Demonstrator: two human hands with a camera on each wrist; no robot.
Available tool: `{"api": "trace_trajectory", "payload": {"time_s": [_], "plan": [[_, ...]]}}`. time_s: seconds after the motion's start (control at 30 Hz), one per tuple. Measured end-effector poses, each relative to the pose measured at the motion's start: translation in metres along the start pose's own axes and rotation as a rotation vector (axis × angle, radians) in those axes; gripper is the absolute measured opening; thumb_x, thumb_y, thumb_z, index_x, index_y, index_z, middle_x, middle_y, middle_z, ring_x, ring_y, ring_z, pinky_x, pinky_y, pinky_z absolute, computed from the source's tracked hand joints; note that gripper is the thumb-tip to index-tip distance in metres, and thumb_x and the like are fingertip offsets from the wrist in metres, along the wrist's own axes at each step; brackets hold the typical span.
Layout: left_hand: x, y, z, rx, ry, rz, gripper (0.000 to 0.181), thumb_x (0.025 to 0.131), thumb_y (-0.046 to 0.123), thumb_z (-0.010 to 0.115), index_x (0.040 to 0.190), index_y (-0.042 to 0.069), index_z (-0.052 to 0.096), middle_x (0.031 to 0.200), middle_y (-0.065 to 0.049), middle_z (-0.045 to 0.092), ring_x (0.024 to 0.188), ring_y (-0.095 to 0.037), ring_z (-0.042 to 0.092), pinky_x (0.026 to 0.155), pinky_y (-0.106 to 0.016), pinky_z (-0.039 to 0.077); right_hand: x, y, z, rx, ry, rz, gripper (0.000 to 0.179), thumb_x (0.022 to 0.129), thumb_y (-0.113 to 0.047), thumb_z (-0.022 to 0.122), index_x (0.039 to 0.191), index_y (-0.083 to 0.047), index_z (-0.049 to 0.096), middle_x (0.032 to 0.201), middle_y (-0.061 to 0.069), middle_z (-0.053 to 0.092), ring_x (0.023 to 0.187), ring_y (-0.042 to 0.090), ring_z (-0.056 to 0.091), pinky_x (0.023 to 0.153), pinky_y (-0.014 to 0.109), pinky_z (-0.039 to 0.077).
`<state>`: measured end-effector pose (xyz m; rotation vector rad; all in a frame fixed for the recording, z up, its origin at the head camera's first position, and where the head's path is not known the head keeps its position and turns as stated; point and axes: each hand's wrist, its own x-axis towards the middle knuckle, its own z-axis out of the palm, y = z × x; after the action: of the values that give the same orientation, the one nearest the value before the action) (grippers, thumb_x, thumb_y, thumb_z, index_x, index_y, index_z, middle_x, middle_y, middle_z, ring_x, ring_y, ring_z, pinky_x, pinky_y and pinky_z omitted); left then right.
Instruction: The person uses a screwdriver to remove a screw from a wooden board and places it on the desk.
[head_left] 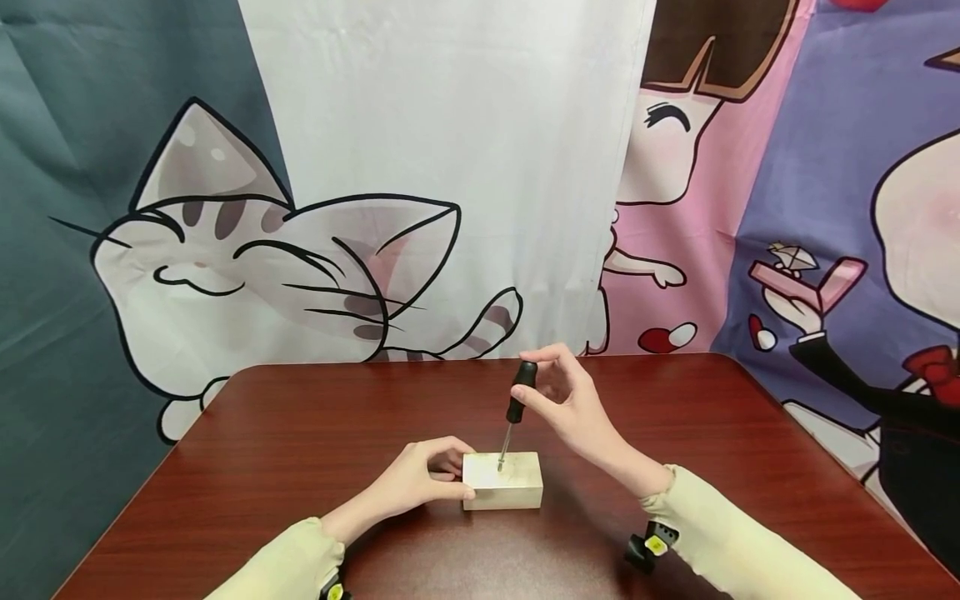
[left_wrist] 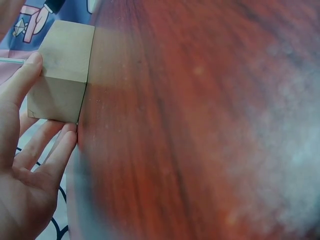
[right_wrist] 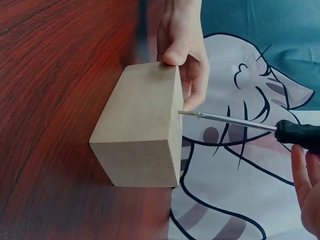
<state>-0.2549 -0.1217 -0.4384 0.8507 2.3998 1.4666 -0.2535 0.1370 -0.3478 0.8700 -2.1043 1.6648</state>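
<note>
One wooden block [head_left: 516, 486], lower centre, seems rigid; hold its ends; left hand [head_left: 415, 476] grips it; right hand [head_left: 576, 410] pinches screwdriver [head_left: 515, 408].

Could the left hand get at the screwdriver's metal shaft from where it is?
Probably yes: the left hand holds the wooden block close by, and nothing shows between that hand and the shaft. The right hand grips only the black handle, higher up. Reaching would likely mean letting go of the block.

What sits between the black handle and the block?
From the handle, the metal shaft, then a screw at its tip, standing out of the block. The right wrist view shows this best.
</note>
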Motion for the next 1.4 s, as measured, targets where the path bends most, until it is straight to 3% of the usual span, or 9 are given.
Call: {"api": "trace_trajectory", "payload": {"time_s": [0.3, 0.43, 0.6, 0.73, 0.93, 1.13, 1.27, 1.4], "plan": [[0.001, -0.001, 0.001, 0.001, 0.002, 0.022, 0.043, 0.079, 0.031, 0.084, 0.116, 0.019, 0.067, 0.102, -0.006, 0.072, 0.093, -0.009, 0.069, 0.088, -0.028, 0.059, -0.005, 0.003, 0.001, 0.015, -0.048, -0.061, 0.039, 0.098, 0.001, 0.054, 0.134, -0.012, 0.048, 0.120, 0.011, 0.068, 0.108, 0.014, 0.068, 0.092, 0.025, 0.055], [0.001, -0.001, 0.001, 0.002, 0.003, 0.020, 0.042, 0.079, 0.031, 0.084, 0.116, 0.021, 0.067, 0.102, -0.005, 0.072, 0.093, -0.008, 0.069, 0.088, -0.027, 0.059, -0.007, 0.002, 0.006, 0.021, -0.018, -0.068, 0.039, 0.096, 0.001, 0.058, 0.132, -0.011, 0.049, 0.123, 0.012, 0.065, 0.099, 0.015, 0.070, 0.083, 0.028, 0.059], [0.002, -0.001, 0.002, -0.006, 0.001, 0.006, 0.043, 0.078, 0.033, 0.084, 0.116, 0.024, 0.066, 0.103, -0.001, 0.072, 0.093, -0.008, 0.069, 0.088, -0.025, 0.058, -0.009, 0.000, 0.011, -0.055, 0.077, -0.017, 0.044, 0.089, -0.007, 0.072, 0.129, -0.011, 0.053, 0.106, 0.008, 0.062, 0.069, 0.013, 0.066, 0.060, 0.025, 0.056], [0.002, -0.001, 0.002, -0.014, 0.001, 0.005, 0.043, 0.078, 0.032, 0.085, 0.116, 0.025, 0.066, 0.102, 0.000, 0.071, 0.093, -0.008, 0.069, 0.088, -0.024, 0.058, -0.008, -0.001, 0.012, -0.044, 0.101, -0.004, 0.043, 0.088, -0.007, 0.073, 0.127, -0.010, 0.055, 0.095, 0.009, 0.062, 0.063, 0.015, 0.065, 0.057, 0.025, 0.053], [0.001, -0.001, 0.001, -0.014, -0.002, 0.005, 0.043, 0.078, 0.032, 0.085, 0.116, 0.024, 0.066, 0.102, 0.001, 0.072, 0.094, -0.007, 0.069, 0.088, -0.024, 0.058, -0.007, -0.004, 0.008, -0.004, 0.046, -0.007, 0.042, 0.090, -0.004, 0.070, 0.129, -0.009, 0.055, 0.095, 0.010, 0.066, 0.078, 0.012, 0.069, 0.068, 0.029, 0.059], [0.001, -0.001, 0.001, -0.015, -0.002, 0.007, 0.043, 0.078, 0.032, 0.084, 0.116, 0.023, 0.066, 0.102, 0.000, 0.071, 0.094, -0.007, 0.069, 0.088, -0.024, 0.057, -0.007, -0.003, 0.008, -0.002, -0.033, -0.070, 0.042, 0.098, -0.002, 0.057, 0.138, -0.014, 0.048, 0.115, 0.012, 0.069, 0.101, 0.014, 0.070, 0.087, 0.028, 0.058], [0.001, -0.001, 0.001, -0.009, 0.000, 0.007, 0.043, 0.078, 0.032, 0.084, 0.116, 0.023, 0.066, 0.102, 0.000, 0.071, 0.094, -0.007, 0.069, 0.088, -0.024, 0.057, -0.007, -0.001, 0.011, 0.048, -0.035, -0.094, 0.039, 0.099, 0.003, 0.051, 0.135, -0.006, 0.041, 0.119, 0.017, 0.066, 0.100, 0.013, 0.069, 0.080, 0.029, 0.060], [0.001, -0.001, 0.001, -0.006, 0.003, 0.002, 0.043, 0.078, 0.032, 0.084, 0.116, 0.024, 0.066, 0.102, 0.001, 0.071, 0.094, -0.007, 0.068, 0.088, -0.023, 0.057, -0.009, -0.001, 0.015, -0.013, 0.051, -0.068, 0.039, 0.094, -0.002, 0.064, 0.127, -0.007, 0.044, 0.117, 0.009, 0.064, 0.092, 0.013, 0.066, 0.070, 0.025, 0.058]]}}
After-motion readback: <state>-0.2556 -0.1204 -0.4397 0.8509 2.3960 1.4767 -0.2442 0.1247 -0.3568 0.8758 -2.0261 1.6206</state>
